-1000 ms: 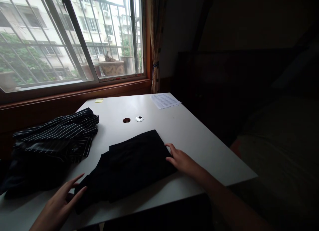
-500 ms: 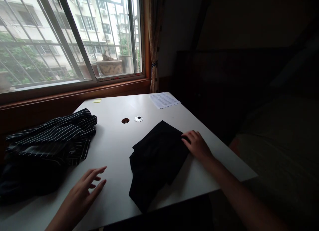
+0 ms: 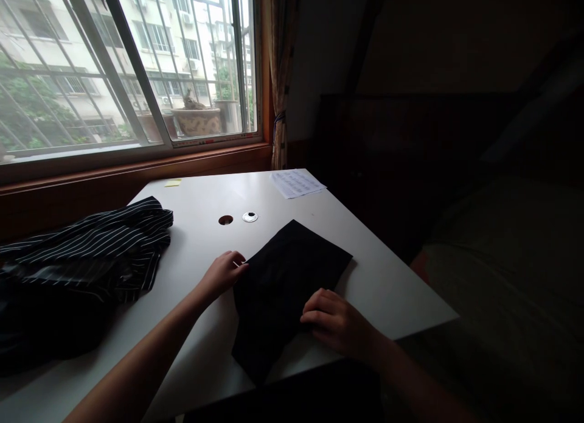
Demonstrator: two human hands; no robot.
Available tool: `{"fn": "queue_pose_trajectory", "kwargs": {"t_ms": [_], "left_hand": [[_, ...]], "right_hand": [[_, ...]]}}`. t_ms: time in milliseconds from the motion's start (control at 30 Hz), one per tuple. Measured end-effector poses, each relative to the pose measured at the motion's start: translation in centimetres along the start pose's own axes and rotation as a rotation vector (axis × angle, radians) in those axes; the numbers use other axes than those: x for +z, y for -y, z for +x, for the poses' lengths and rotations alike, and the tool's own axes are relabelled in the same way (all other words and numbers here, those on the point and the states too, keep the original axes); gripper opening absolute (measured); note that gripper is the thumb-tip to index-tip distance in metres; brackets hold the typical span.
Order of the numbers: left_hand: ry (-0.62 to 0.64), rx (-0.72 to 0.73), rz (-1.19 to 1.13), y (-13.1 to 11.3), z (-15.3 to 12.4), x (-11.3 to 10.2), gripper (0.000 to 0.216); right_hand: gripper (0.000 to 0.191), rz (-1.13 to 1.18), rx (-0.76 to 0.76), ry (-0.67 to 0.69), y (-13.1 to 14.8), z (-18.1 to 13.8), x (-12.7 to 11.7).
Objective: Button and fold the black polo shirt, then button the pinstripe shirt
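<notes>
The right hand (image 3: 340,325), fingers curled closed, rests on the near edge of the folded black cloth (image 3: 287,271) on the white table (image 3: 205,192), while the left hand (image 3: 223,274) pinches the cloth's left corner, apparently squaring the fold; a further fold would need aligned edges.

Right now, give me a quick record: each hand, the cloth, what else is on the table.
black cloth: folded, flat on white table
left hand: touching its left edge, grip unclear
right hand: fingers curled, resting on its near edge
striped garment: heaped at table's left
paper sheet: far right corner
</notes>
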State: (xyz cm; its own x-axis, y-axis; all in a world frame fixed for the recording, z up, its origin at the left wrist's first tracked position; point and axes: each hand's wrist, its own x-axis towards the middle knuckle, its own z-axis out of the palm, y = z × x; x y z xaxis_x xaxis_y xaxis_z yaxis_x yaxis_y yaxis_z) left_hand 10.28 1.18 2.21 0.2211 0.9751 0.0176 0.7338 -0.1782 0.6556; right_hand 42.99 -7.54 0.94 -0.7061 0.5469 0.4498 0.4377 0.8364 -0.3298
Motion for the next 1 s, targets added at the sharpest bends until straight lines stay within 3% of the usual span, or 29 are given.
{"fn": "queue_pose_trajectory", "kwargs": {"t_ms": [167, 400, 700, 1000], "left_hand": [[0.01, -0.026, -0.01, -0.4, 0.7, 0.3, 0.017], [0.04, -0.137, -0.084, 0.1, 0.4, -0.4, 0.018], [0.223, -0.208, -0.268, 0.4, 1.6, -0.8, 0.045], [0.175, -0.223, -0.574, -0.3, 1.3, -1.5, 0.058]], "right_hand": [[0.022, -0.028, -0.055, -0.087, 0.3, -0.5, -0.1], [0.023, -0.09, -0.1, -0.146, 1.1, -0.9, -0.7], [0.024, -0.103, -0.101, -0.121, 1.0, -1.5, 0.2], [0.026, -0.036, -0.037, -0.33, 1.9, 0.7, -2.0]]}}
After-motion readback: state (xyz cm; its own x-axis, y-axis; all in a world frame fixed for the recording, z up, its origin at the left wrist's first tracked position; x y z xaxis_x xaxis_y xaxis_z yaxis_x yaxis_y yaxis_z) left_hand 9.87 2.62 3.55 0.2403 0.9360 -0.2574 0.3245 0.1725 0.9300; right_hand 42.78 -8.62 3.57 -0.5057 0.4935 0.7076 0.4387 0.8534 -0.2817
